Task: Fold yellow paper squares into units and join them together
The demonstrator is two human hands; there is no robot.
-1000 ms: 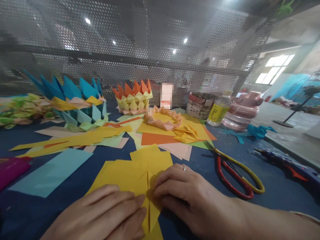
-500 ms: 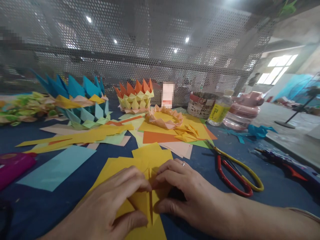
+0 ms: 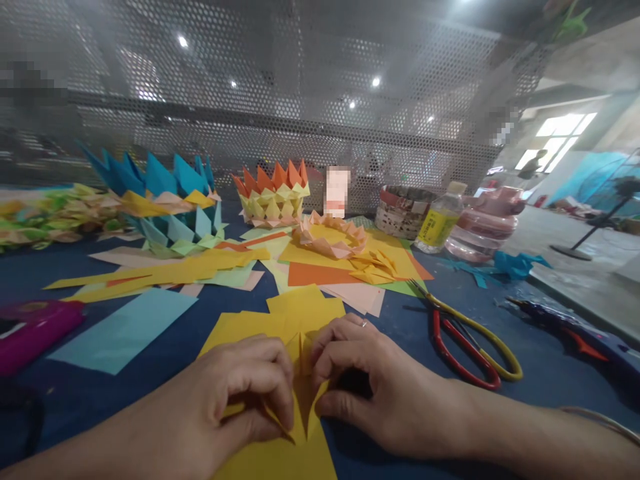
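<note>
A yellow paper sheet (image 3: 280,460) lies on the blue table (image 3: 540,393) in front of me, on top of more yellow sheets (image 3: 300,308). My left hand (image 3: 235,393) has its fingers curled and pinches a folded flap of the sheet between thumb and fingertips. My right hand (image 3: 370,387), with a ring on one finger, pinches the other flap right beside it. The fingertips of both hands nearly meet at the centre crease.
Red-and-yellow scissors (image 3: 465,340) lie right of my right hand. A light blue sheet (image 3: 125,330) and a magenta object (image 3: 35,327) sit left. Folded paper crowns (image 3: 273,197), loose coloured sheets, a woven basket (image 3: 403,210), a bottle (image 3: 440,220) and a glue gun (image 3: 575,330) stand farther back.
Both hands went from lying flat on the yellow sheet to curled pinches on its two flaps, and they moved closer together at the crease.
</note>
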